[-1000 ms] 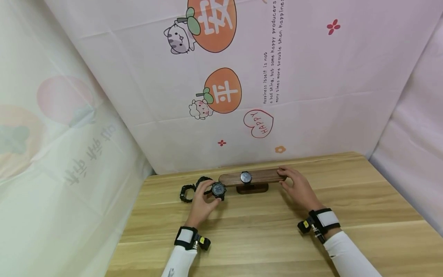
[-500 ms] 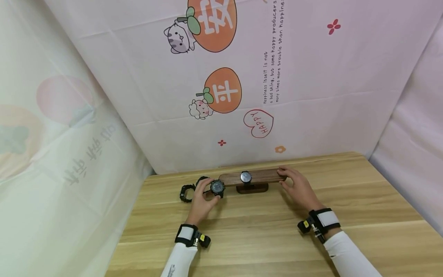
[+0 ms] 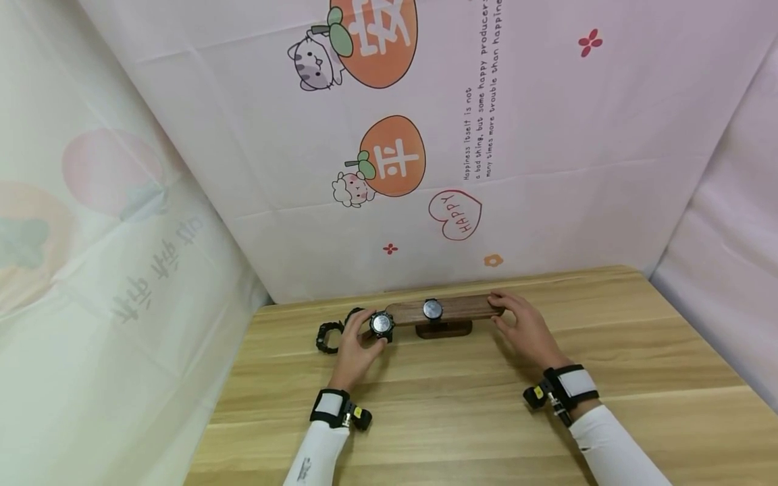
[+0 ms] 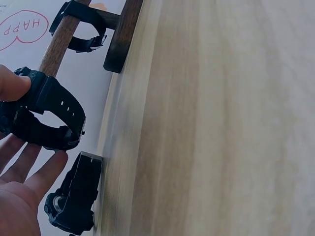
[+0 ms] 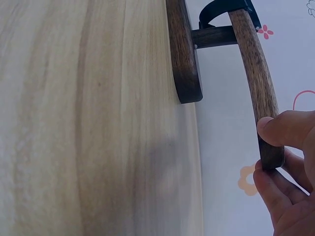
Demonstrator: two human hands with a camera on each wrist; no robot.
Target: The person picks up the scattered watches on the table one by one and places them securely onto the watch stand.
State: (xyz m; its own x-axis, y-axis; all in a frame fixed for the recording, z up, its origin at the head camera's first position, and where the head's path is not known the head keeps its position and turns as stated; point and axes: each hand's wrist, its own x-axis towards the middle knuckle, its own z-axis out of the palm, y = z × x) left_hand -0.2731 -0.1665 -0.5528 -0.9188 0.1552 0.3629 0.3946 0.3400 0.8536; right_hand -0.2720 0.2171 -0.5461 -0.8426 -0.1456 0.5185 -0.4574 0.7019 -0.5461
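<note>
The left hand (image 3: 354, 354) pinched a watch (image 3: 381, 325), fingers (image 4: 47, 172) its width apart, at the left tip of the left-to-right bar (image 3: 464, 308); the right hand (image 3: 527, 332) pinched its right end

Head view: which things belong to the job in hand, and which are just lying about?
Likely in the job:
held watch, in the left hand
stand, gripped by the right hand
mounted watch

Lying about, perhaps for later:
loose watch, on the table
half-hidden thing, likely a watch
</note>
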